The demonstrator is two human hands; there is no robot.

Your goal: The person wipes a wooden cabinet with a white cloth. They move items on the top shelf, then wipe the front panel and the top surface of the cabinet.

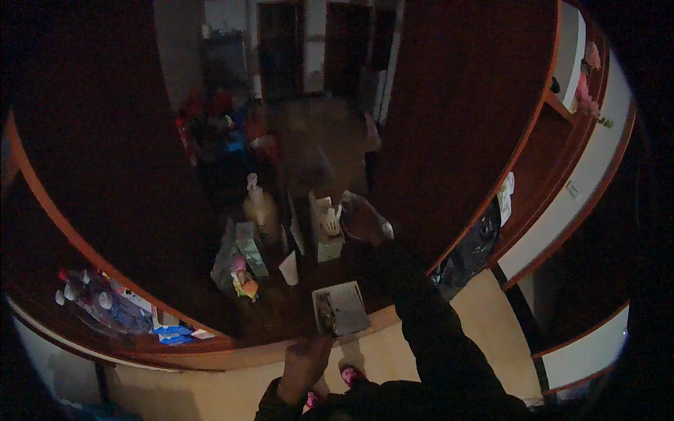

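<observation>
My left hand (308, 358) is low in the picture, at the near edge of a dark wooden shelf, its fingers at the lower left corner of a flat printed box or booklet (341, 309). Shadow hides how the fingers are set. My right hand (380, 237) reaches further in, beside a clear plastic bag or container (363, 217) that its fingers seem to touch; the grip is too dark to make out. Left of it stands a narrow open box (329, 247) with white plastic forks or similar utensils (331, 220) in it. A white paper-like piece (289, 269) stands nearer.
A pump bottle (259, 205), an upright box (251, 247) and a small colourful figure or packet (244, 279) stand left of centre. Bottles (116, 305) lie in plastic wrap at far left. A black plastic bag (471, 252) is at right, beyond the orange-brown panel edge (518, 158).
</observation>
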